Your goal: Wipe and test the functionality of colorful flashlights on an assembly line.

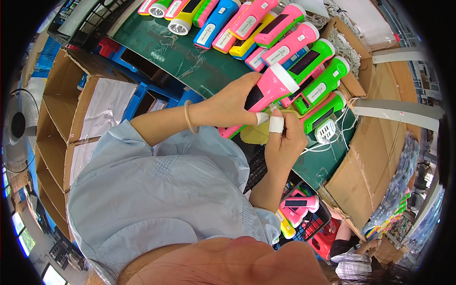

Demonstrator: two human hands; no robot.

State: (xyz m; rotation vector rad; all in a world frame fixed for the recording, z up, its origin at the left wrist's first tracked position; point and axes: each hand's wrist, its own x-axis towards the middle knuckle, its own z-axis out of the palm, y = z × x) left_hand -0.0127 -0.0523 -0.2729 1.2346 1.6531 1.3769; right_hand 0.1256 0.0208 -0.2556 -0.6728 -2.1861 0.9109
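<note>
My left hand (233, 99), with white tape on its thumb, is wrapped round a pink flashlight (276, 86) with a white head, a dark panel and a green side. Close below the flashlight's head is my right hand (286, 142), its fingers curled and its taped thumb pointing up at the light. Whatever its fingers pinch is hidden. A yellow cloth (255, 135) shows beneath both hands and behind the right fingers. Right beside the held light lie more flashlights, among them a green one (317, 90) and a pink-and-green one (324, 111).
Rows of coloured flashlights (247, 23) cover the far side of the green table (142, 40). A white multi-port charger (325, 131) with cables lies at the right, near cardboard (365, 171). Below the table edge, a black basket (317, 223) holds flashlights. Cardboard compartments (52, 137) stand left.
</note>
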